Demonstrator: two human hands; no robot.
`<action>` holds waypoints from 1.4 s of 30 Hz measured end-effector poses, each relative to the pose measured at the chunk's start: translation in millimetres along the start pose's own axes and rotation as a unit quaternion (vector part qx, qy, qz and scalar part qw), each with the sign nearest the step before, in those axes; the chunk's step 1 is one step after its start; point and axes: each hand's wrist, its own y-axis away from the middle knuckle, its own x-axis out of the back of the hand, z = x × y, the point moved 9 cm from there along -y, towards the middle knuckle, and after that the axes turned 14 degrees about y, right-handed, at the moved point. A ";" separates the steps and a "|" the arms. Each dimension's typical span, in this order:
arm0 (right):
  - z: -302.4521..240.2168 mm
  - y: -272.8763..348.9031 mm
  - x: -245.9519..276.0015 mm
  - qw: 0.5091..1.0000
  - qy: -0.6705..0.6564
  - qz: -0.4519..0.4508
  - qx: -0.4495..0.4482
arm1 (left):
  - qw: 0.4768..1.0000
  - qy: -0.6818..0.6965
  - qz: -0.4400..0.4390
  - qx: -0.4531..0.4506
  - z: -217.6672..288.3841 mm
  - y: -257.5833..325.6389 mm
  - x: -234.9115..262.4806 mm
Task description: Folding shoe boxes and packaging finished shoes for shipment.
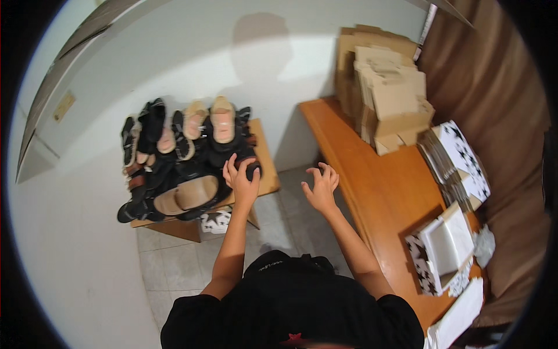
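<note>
Shoes (185, 196) are heaped on the bench (266, 157) right up to its near edge, so one careless nudge could probably spill some. Left hand (243, 181) is at the bench's right end, fingers apart, can't tell if touching; right hand (321, 189) hangs off to its right, fingers spread.

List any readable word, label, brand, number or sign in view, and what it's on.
No text reads clearly enough to quote.
Black clothing: small white script, too small to read; red emblem lower down, no legible words.
Pale shoe insole: faint marking, too blurred.
Open box: black stars on white, a pattern, no legible text.
</note>
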 end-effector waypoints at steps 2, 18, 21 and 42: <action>-52.5 -19.4 -25.7 0.999 -0.027 -0.003 0.038 | 0.998 -0.041 0.045 0.028 -33.2 -16.3 51.6; -233.0 -152.7 -165.8 0.997 -0.031 -0.038 0.054 | 0.964 -0.220 -0.033 -0.146 -113.3 -168.5 51.2; -230.8 -156.0 -189.8 0.997 0.029 -0.066 0.035 | 0.902 -0.407 -0.047 -0.133 -149.1 -183.6 28.5; -220.2 -175.6 -180.0 0.995 -0.007 -0.068 -0.075 | 0.967 -0.237 -0.073 0.055 -165.0 -203.0 73.8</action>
